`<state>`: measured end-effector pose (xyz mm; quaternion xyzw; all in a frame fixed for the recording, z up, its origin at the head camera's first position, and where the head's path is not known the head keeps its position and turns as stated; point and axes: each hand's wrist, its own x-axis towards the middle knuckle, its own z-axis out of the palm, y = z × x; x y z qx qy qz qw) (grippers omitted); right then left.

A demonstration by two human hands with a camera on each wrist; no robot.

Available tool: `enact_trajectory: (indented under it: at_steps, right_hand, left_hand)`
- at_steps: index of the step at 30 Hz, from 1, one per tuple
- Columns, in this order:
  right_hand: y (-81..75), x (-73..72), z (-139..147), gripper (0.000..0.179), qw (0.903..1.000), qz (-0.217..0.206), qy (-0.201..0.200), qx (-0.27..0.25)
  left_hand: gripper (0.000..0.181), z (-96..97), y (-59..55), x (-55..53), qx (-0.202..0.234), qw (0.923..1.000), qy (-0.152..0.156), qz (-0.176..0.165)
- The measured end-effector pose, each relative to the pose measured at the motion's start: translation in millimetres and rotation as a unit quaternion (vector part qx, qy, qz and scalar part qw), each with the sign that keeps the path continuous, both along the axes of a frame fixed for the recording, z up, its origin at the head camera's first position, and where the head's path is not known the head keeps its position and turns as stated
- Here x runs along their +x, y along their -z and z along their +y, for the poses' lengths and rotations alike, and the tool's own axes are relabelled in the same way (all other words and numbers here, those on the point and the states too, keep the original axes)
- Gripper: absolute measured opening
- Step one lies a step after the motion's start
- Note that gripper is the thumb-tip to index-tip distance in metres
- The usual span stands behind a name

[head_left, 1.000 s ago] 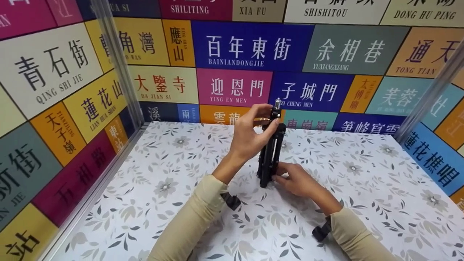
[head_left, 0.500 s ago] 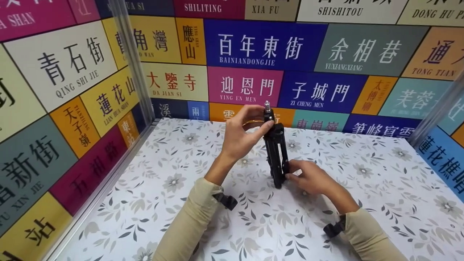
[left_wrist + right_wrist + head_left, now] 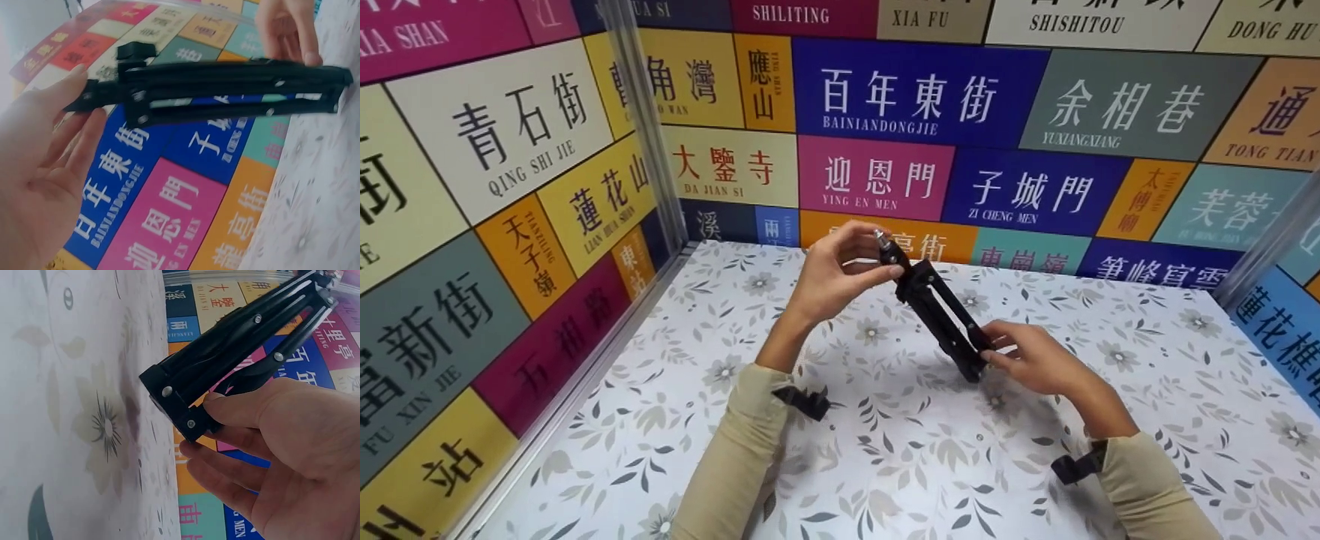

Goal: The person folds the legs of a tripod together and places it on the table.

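Note:
A black folded tripod [image 3: 934, 311] with a silver screw on its head leans to the left in the head view, its legs close together. My left hand [image 3: 832, 274] pinches the tripod's head between thumb and fingers. Lower down, my right hand [image 3: 1035, 356] pinches one leg near its foot with thumb and forefinger. The right wrist view shows that the thumb of the right hand [image 3: 281, 433] lies on the leg's end, while the other fingers curve beneath. In the left wrist view the tripod [image 3: 225, 90] stretches from the left hand [image 3: 45, 163] to the right hand.
The table has a white cloth [image 3: 885, 457] with grey flowers and leaves. Behind it stands a wall [image 3: 915, 90] of coloured panels with printed characters, and another panelled wall [image 3: 510, 285] runs along the left. Black straps [image 3: 806, 401] circle both wrists.
The tripod has tilted from nearly upright to a leftward lean. Its head has moved left and slightly down with my left hand, while its foot has shifted right with my right hand.

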<state>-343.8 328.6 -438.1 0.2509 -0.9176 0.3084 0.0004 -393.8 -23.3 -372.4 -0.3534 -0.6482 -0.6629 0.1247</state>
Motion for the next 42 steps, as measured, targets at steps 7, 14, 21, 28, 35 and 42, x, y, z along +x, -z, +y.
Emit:
enact_trajectory:
  at_steps: [7, 14, 21, 28, 35, 42]
  right_hand:
    - [-1.9, -1.1, 10.6, 0.024, 0.9997, 0.021, 0.01, 0.012]
    - [1.9, -3.6, 12.0, 0.021, 0.9987, 0.04, 0.012, 0.03]
    - [9.2, -4.2, 10.5, 0.02, 0.9966, 0.065, 0.021, 0.045]
    - [11.5, -4.4, 9.1, 0.02, 0.9943, 0.083, 0.022, 0.063]
    - [13.5, -5.4, 7.4, 0.021, 0.9935, 0.091, 0.014, 0.068]
    - [10.1, -4.9, 7.6, 0.023, 0.9929, 0.093, 0.012, 0.073]
  left_hand:
    - [0.044, -22.7, 8.7, -11.4, -0.074, 0.9967, 0.024, -0.025]
    - [0.044, -41.8, 24.7, -23.9, -0.161, 0.9851, 0.011, -0.059]
    - [0.043, -56.7, 48.5, -33.9, -0.263, 0.9611, 0.005, -0.084]
    - [0.042, -58.0, 66.3, -36.6, -0.38, 0.921, 0.021, -0.084]
    - [0.043, -55.6, 76.6, -35.0, -0.426, 0.9008, 0.031, -0.079]
    - [0.044, -54.4, 77.1, -35.3, -0.438, 0.894, 0.025, -0.092]
